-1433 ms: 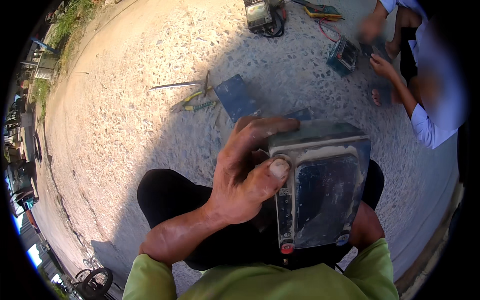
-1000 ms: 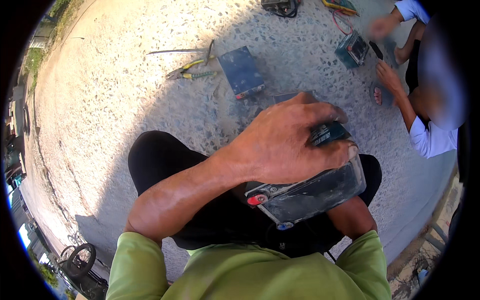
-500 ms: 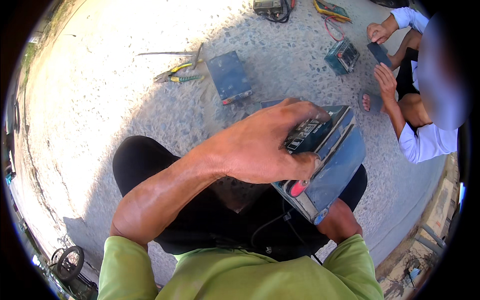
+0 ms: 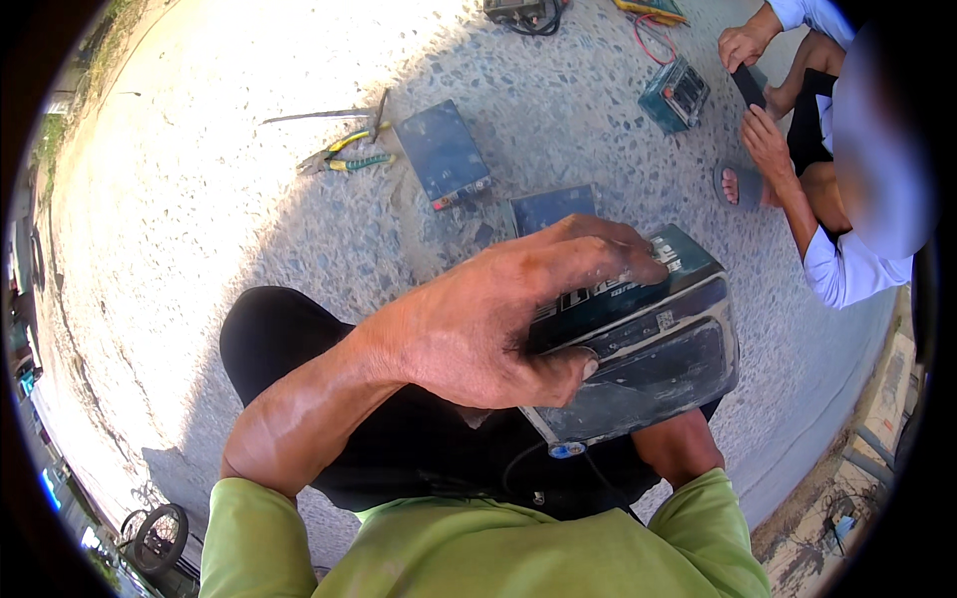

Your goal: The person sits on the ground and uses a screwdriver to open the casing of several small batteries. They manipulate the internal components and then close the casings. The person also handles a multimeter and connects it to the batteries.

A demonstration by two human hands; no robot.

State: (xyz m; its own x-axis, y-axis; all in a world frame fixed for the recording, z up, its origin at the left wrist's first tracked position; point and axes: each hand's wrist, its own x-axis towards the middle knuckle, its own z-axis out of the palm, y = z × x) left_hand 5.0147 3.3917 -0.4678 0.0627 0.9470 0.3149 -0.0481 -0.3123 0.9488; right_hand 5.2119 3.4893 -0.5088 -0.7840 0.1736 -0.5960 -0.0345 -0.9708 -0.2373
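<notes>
A dark, dusty block-shaped battery (image 4: 648,374) is held tilted over my lap, its broad top facing up. My left hand (image 4: 493,309) grips it from the left, thumb on the top's edge and fingers bent over the printed side. A blue-marked terminal (image 4: 567,450) shows at its near corner. My right forearm (image 4: 682,445) reaches beneath the battery, which hides that hand and its fingers. Just beyond lie a second dark battery (image 4: 444,149) and another flat dark block (image 4: 553,207), partly covered by my left hand.
Yellow-green pliers (image 4: 344,159) and a thin metal rod (image 4: 317,116) lie on the rough concrete, far left. At the far right a person (image 4: 797,189) holds a dark flat object (image 4: 748,88) beside another battery (image 4: 675,95). A yellow-edged device (image 4: 653,10) lies beyond it.
The battery has turned in my hands, so its top shows more and the red terminal has gone from sight. My left hand has shifted slightly left. The other person's flat object has tilted.
</notes>
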